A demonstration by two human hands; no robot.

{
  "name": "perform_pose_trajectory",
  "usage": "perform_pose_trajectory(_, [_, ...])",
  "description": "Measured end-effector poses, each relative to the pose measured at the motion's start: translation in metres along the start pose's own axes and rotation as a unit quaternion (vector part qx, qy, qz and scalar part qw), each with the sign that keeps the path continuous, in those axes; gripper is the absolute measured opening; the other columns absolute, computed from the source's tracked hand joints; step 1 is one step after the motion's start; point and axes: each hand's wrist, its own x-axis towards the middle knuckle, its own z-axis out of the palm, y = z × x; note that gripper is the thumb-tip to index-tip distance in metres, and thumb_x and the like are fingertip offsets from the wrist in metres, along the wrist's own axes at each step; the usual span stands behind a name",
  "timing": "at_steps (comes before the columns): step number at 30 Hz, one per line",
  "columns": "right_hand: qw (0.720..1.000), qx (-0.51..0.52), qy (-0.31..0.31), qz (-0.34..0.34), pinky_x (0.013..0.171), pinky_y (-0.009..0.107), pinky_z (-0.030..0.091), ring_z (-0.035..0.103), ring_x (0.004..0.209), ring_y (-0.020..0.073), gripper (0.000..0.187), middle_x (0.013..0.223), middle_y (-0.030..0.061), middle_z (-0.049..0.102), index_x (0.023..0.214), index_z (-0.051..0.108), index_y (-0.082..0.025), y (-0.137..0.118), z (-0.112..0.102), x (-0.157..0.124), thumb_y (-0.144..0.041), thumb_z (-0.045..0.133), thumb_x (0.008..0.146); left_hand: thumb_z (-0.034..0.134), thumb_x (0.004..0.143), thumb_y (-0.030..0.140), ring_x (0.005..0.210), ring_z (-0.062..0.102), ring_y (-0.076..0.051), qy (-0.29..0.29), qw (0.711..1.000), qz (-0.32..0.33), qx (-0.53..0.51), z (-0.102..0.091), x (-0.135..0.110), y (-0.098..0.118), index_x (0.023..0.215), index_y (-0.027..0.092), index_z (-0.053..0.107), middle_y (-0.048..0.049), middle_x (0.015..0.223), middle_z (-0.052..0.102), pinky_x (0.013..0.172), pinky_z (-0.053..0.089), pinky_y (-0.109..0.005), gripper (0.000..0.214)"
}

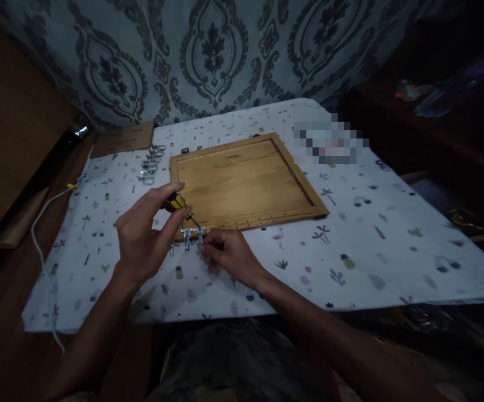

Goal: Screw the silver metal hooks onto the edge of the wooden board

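Note:
A yellow-and-black screwdriver (177,204) is pinched in my left hand (147,226), its shaft slanting down to the right. Its tip meets a small T-shaped metal bracket (200,231) at the near-left edge of a framed wooden panel (233,178). My right hand (231,254) has its thumb and forefinger closed on the near end of that same bracket. Just left of it, a second metal bracket (187,237) of like shape sits on the panel's edge. Small dark dots run along the panel's near rail.
Several metal pieces (150,164) lie in a row left of the panel, near a flat cardboard piece (122,138). A patterned white cloth (371,240) covers the table. One white cable (41,245) hangs over the left side. Patterned curtain fabric (212,50) stands behind.

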Motion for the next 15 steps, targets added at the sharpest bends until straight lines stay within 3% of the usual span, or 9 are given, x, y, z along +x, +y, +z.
perform_pose_trajectory(15, [1.0,0.003,-0.003,-0.004,0.054,0.022,0.047,0.062,0.047,0.0105,0.019,0.058,-0.0047,0.063,0.07,0.062,-0.019,0.0007,-0.0002,-0.0007,-0.014,0.067,0.088,0.067,0.1,0.03,0.081,0.074,-0.015,-0.032,0.999,0.008,0.01,0.0045,-0.0011,-0.0017,0.123,0.025,0.068,-0.0027,0.104,0.078,0.077,0.064,-0.028,0.024])
